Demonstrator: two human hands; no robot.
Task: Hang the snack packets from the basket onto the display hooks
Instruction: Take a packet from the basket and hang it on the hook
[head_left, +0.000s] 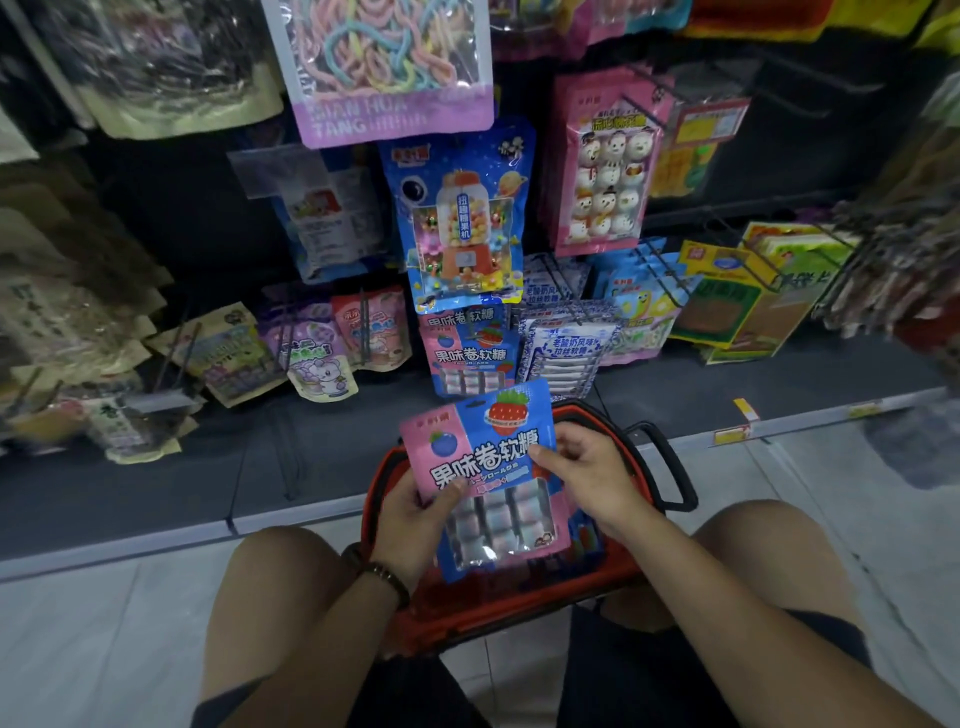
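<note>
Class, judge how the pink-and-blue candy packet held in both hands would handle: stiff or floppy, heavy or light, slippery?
Probably floppy: the candy packet is a thin pouch, held by left hand and right hand together. Likely light: small wrapped rolls show through its window. Its glossy film may slip.

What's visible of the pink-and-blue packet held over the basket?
The glossy pink-and-blue plastic snack packet has a strawberry and blueberry print, white lettering, and a clear window showing pastel rolls. It is held front-up, tilted, above the red plastic basket; the left hand grips its left edge, the right hand pinches its right edge.
</note>
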